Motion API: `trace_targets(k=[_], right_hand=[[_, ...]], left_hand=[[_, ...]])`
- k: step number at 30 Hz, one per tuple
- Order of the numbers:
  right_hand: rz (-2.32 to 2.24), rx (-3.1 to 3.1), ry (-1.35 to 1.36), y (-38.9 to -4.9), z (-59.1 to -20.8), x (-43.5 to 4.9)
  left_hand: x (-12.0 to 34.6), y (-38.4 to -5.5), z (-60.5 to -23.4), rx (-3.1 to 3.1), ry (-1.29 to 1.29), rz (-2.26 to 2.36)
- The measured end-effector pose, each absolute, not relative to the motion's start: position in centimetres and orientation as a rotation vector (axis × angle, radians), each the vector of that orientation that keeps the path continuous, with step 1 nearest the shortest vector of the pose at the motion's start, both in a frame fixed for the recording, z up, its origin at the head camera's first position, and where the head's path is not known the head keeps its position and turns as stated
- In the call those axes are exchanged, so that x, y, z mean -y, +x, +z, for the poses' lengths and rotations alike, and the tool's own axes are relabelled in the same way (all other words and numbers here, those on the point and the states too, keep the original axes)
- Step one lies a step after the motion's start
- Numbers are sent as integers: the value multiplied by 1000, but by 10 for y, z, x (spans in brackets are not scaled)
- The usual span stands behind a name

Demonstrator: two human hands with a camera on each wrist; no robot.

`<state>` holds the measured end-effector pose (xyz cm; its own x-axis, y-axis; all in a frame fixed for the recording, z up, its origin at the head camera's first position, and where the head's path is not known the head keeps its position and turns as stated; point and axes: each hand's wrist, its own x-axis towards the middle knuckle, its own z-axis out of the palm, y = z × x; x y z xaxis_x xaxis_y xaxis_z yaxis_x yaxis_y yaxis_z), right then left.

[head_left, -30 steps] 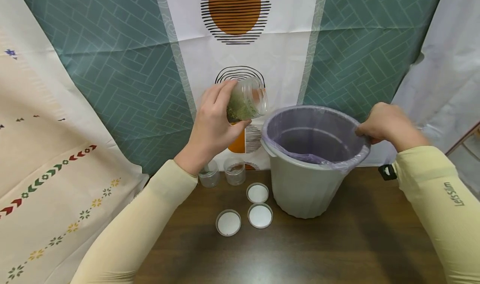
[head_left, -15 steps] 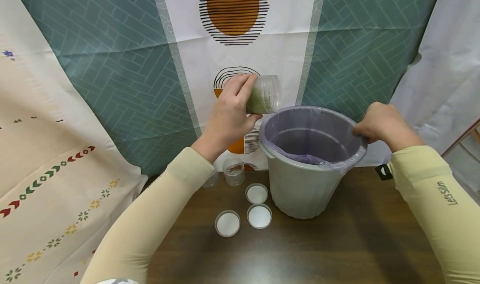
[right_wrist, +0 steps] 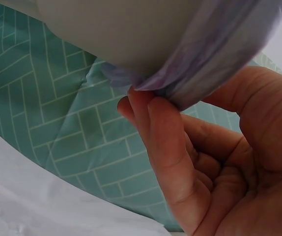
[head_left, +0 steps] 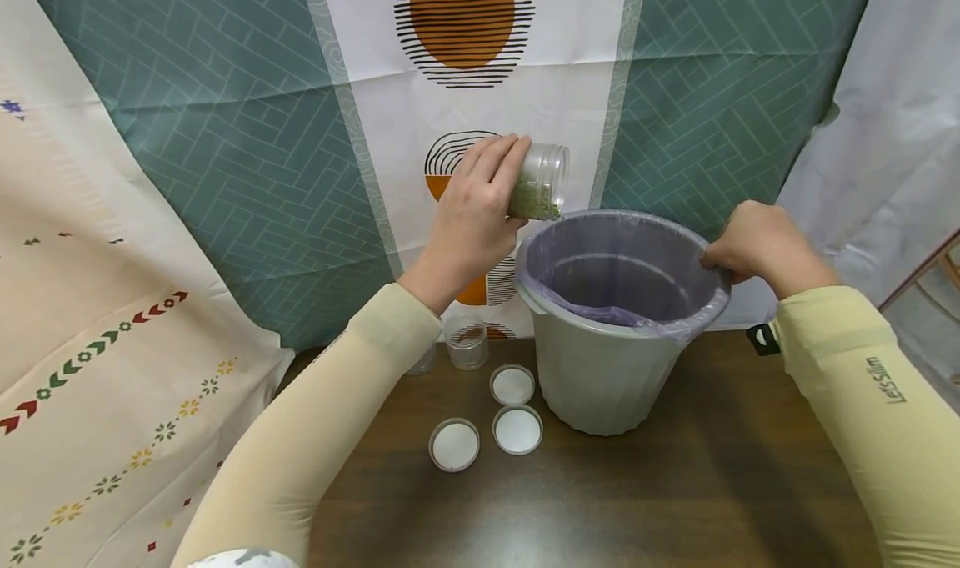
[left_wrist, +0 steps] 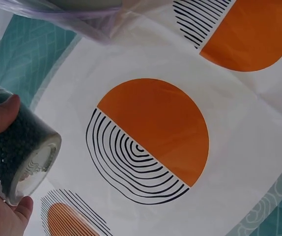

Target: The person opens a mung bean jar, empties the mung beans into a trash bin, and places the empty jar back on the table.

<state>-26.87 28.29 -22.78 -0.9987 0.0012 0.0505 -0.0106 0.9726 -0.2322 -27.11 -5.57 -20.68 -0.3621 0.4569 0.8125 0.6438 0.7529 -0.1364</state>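
My left hand (head_left: 480,205) grips a clear jar (head_left: 543,180) holding small green bits. The jar lies tipped on its side, its open mouth facing right, just above the left rim of a grey trash bin (head_left: 592,384). In the left wrist view the jar (left_wrist: 20,147) shows dark grains behind its wall, with fingers around it. A thin purple bag (head_left: 585,301) lines the bin and folds over its rim. My right hand (head_left: 761,247) pinches the bin's right rim with the bag over it; in the right wrist view its fingers (right_wrist: 168,142) curl against the bag's edge (right_wrist: 195,78).
Three round lids with white insides, one a front-left lid (head_left: 454,445), lie on the brown table (head_left: 600,510) left of the bin. A clear jar (head_left: 467,343) stands behind them, with another partly hidden by the left arm. A patterned cloth (head_left: 262,159) hangs close behind.
My left hand has moved right with the jar, bringing its mouth over to the bin's left rim. The jar is tipped to about level. My right hand keeps its hold on the rim.
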Motion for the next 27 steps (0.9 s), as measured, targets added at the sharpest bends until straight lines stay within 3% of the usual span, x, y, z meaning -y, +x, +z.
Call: trace_targets(k=[27], right_hand=[[340, 3065, 17, -269, -227, -282]], left_hand=[[42, -276, -213, 2010, -849, -146]])
